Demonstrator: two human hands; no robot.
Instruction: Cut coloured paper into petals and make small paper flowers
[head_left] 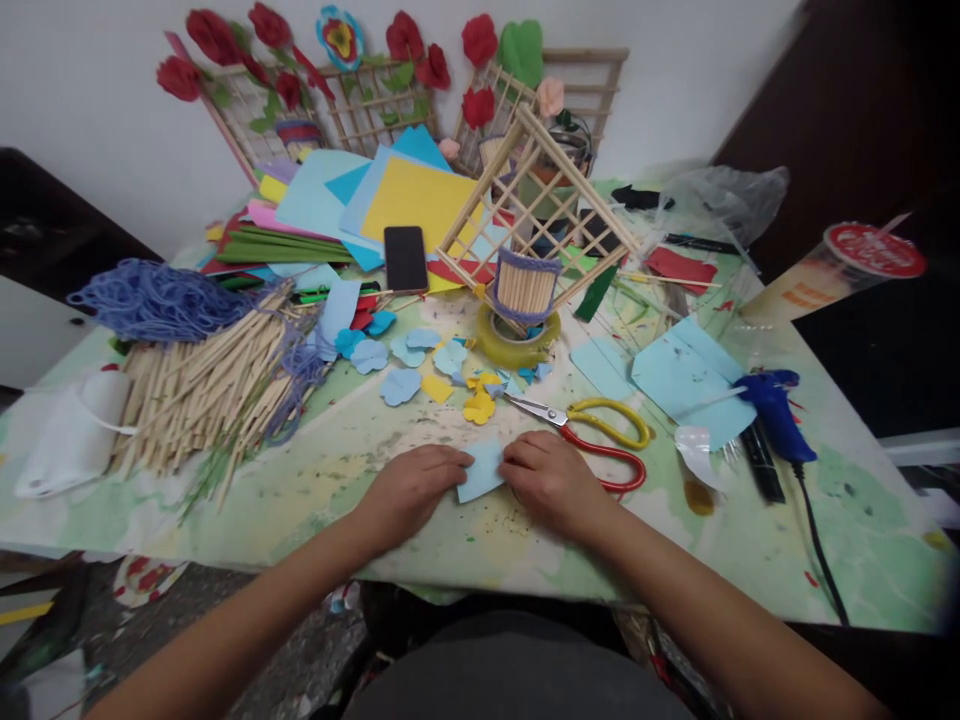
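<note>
A small piece of light blue paper (481, 472) lies between my hands near the table's front edge. My left hand (415, 492) pinches its left edge with the fingertips. From the other side my right hand (553, 480) grips the right edge, its fingers curled. Just beyond my right hand rest scissors (556, 414) with one yellow and one red handle, blades apart slightly. Cut paper flowers in blue (400, 386) and yellow (479, 406) are scattered ahead of the hands.
Wooden sticks (202, 390) and purple cord (161, 300) cover the left side. A wooden lattice (536, 215) stands on a tape roll (517, 345). A phone (406, 258) lies near coloured paper (420, 195). Rightward are a blue glue gun (776, 410) and a drink cup (832, 265).
</note>
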